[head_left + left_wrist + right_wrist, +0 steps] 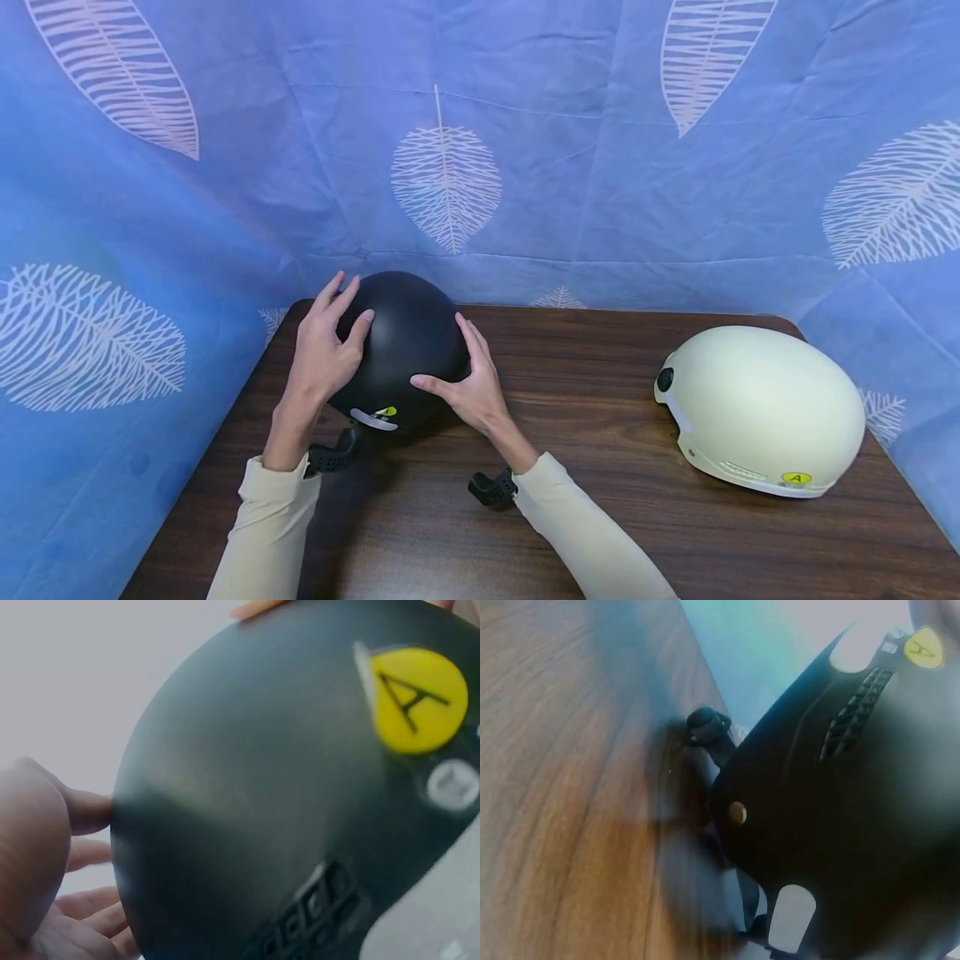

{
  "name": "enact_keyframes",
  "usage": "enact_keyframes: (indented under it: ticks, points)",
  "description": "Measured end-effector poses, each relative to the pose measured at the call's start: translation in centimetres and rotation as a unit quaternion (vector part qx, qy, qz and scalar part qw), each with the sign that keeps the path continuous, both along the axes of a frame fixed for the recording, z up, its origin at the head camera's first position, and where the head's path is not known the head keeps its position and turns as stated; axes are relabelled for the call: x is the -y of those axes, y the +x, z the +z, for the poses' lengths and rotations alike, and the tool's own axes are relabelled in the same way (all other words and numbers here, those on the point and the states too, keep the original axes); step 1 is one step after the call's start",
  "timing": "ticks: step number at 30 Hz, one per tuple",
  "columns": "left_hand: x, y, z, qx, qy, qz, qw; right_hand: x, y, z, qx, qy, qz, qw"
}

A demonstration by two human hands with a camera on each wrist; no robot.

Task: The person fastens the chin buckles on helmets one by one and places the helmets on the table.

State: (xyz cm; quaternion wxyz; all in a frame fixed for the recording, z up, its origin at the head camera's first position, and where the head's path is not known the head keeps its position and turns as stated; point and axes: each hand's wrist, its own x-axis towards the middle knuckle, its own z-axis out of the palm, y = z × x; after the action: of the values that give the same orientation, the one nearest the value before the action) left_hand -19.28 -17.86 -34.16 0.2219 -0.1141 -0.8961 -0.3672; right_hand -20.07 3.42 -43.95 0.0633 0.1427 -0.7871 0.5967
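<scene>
A black helmet (405, 342) is held between both hands near the table's far left corner. The left hand (326, 350) grips its left side, thumb and fingers spread over the shell. On its right side the right hand (472, 387) grips, thumb on the near surface and fingers along the side. In the left wrist view, a yellow "A" sticker (420, 701) and a dark vent grille (315, 907) show on the shell. A dark strap fitting (709, 727) protrudes below the shell in the right wrist view. The helmet's inside is hidden.
A cream helmet (757, 408) rests on the right of the brown wooden table (570, 417), with a yellow sticker near its lower rim. Blue cloth (525, 183) with white leaf prints hangs behind and beside the table. Black wrist devices (491, 487) sit at both sleeves.
</scene>
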Motion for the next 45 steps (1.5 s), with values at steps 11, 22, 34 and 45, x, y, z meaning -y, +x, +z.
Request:
enact_keyframes:
  ticks: [11, 22, 34, 45]
  points:
    - [-1.3, 0.3, 1.1, 0.052, -0.057, 0.067, 0.9948, -1.4, -0.1, -0.8, 0.004, -0.047, 0.016, 0.9988]
    - [-2.0, 0.5, 0.4, 0.157, -0.052, 0.103, 0.9809, -2.0, -0.2, -0.2, 0.003, -0.031, 0.020, 0.9993]
    - [-3.6, 0.7, 0.3, 0.116, -0.063, 0.096, 0.9866, -1.0, -1.0, 4.6, -0.091, 0.121, 0.021, 0.9882]
    - [-3.9, 0.8, 0.4, 0.086, -0.025, 0.066, 0.9938, -0.9, -1.5, 6.3, -0.106, 0.157, 0.019, 0.9818]
